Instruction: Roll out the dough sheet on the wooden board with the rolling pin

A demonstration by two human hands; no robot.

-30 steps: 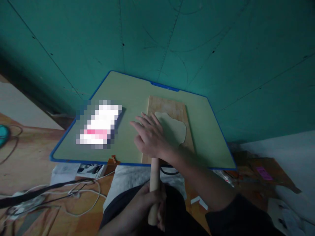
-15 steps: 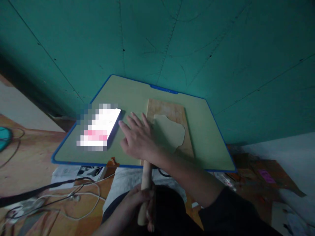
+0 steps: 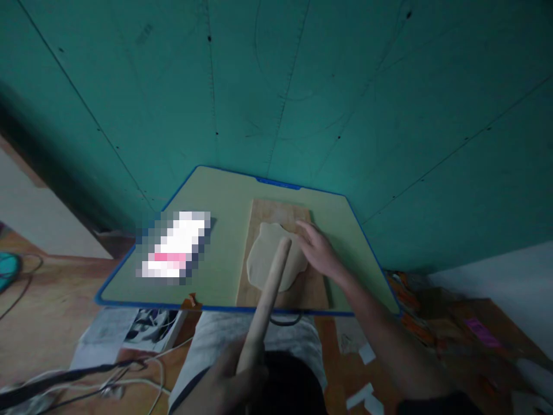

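A flat, uneven sheet of dough [image 3: 262, 256] lies on a wooden board [image 3: 317, 295]. My left hand [image 3: 237, 369] is wrapped round the lower end of a wooden rolling pin [image 3: 265, 300], held tilted over the board's near edge with its far tip above the dough. At the dough's right edge, my right hand [image 3: 317, 251] rests with its fingers stretched out and partly apart. Whether its fingertips press on the dough or only on the board I cannot tell.
The board sits on a pale table [image 3: 207, 199] with a blue rim, against a green wall [image 3: 242, 86]. A phone with a bright, pixelated screen [image 3: 184, 236] is on the left. Cables [image 3: 159, 374] and a cardboard box [image 3: 475, 323] lie below.
My right hand has gone from the board's left side to the dough's right edge. The rolling pin in my left hand has risen and now overlaps the dough. The view has tilted up slightly.
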